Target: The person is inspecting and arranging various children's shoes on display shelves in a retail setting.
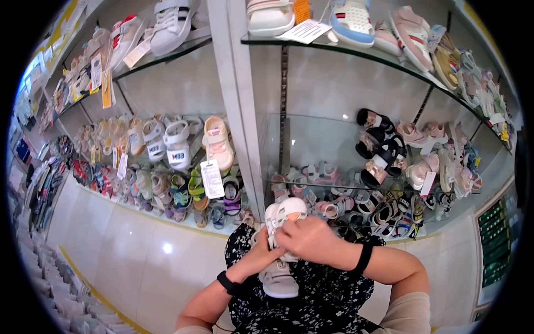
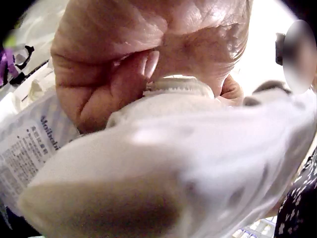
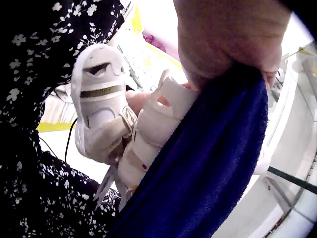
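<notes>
White toddler sandal [image 1: 292, 209]: held up at 6 o'clock in head view, above the floral-print lap [image 1: 245, 303]. Gripped from its 7 o'clock by left hand [image 1: 257, 255], fingers curled round it. Pinched from its 4 o'clock by right hand [image 1: 311, 239], fingers bent tight. Second pale toddler shoe [image 1: 279, 283] at 6 o'clock, just below. Black sandals [image 1: 382, 146] on shelf, 2 o'clock.

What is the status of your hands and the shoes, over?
Left hand gripping light shoes. Right hand closed on white shoe. Blue cloth blocking part of right wrist view.
</notes>
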`<state>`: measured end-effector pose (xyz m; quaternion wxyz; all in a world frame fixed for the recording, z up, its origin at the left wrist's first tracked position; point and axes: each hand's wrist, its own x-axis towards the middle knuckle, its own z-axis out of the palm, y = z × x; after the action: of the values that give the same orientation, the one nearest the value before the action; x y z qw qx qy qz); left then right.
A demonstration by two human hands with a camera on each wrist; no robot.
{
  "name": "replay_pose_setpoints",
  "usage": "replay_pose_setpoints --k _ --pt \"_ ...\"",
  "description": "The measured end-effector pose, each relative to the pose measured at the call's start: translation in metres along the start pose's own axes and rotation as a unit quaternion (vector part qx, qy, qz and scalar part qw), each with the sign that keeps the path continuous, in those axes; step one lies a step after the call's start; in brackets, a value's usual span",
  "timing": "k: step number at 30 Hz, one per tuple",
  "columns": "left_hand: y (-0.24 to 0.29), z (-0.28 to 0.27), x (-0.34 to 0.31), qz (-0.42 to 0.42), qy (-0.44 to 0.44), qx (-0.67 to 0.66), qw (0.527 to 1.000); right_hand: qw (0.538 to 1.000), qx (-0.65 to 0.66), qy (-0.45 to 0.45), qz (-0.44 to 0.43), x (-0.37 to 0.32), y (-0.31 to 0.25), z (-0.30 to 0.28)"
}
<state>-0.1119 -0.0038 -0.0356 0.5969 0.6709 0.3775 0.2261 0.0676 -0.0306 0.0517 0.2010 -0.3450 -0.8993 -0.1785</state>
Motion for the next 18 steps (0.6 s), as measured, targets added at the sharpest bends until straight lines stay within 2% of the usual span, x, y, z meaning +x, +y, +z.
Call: replay_pose_setpoints --k 2,4,6,7,8,9,11,12,14,16,18 --pt "-0.014 -0.003 0.004 0.014 -0.024 -0.039 0.999 1.0 0.009 0.003 -0.001 0.004 -0.005 0.003" --pt "-0.044 -0.006 0.008 -0.005 -0.013 -0.01 1.0 0.997 0.078 -0.022 -0.014 0.003 -0.007 0.012" --pt "-0.043 -0.008 0.011 -0.018 -0.041 -0.083 0.996 0.983 0.158 -0.084 0.039 0.018 -0.007 -0.002" --pt "-0.032 -0.011 0.003 -0.057 -0.047 -0.1 0.992 0.971 0.199 -0.113 0.064 0.024 -0.003 -0.009" --pt "-0.035 -0.006 0.004 -0.027 -0.031 -0.248 0.968 0.953 0.248 -0.154 0.085 0.028 0.011 -0.015" --pt "-0.039 -0.009 0.005 -0.034 -0.04 -0.271 0.961 0.933 0.309 -0.144 0.119 0.029 0.028 -0.018" --pt "-0.053 -0.02 0.005 -0.026 -0.044 -0.268 0.962 0.923 0.257 -0.167 0.231 0.052 0.065 -0.047" --pt "-0.062 -0.025 0.003 -0.01 -0.04 -0.244 0.969 0.868 0.348 -0.156 0.319 0.06 0.089 -0.059" --pt "-0.067 -0.028 0.002 -0.006 -0.03 -0.243 0.969 0.857 0.297 -0.064 0.416 0.074 0.135 -0.079" --pt "-0.065 -0.029 -0.005 -0.029 -0.022 -0.288 0.957 0.826 0.266 0.101 0.487 0.086 0.191 -0.082" --pt "-0.062 -0.026 -0.007 -0.028 0.009 -0.295 0.955 0.843 0.184 0.269 0.429 0.084 0.24 -0.074"
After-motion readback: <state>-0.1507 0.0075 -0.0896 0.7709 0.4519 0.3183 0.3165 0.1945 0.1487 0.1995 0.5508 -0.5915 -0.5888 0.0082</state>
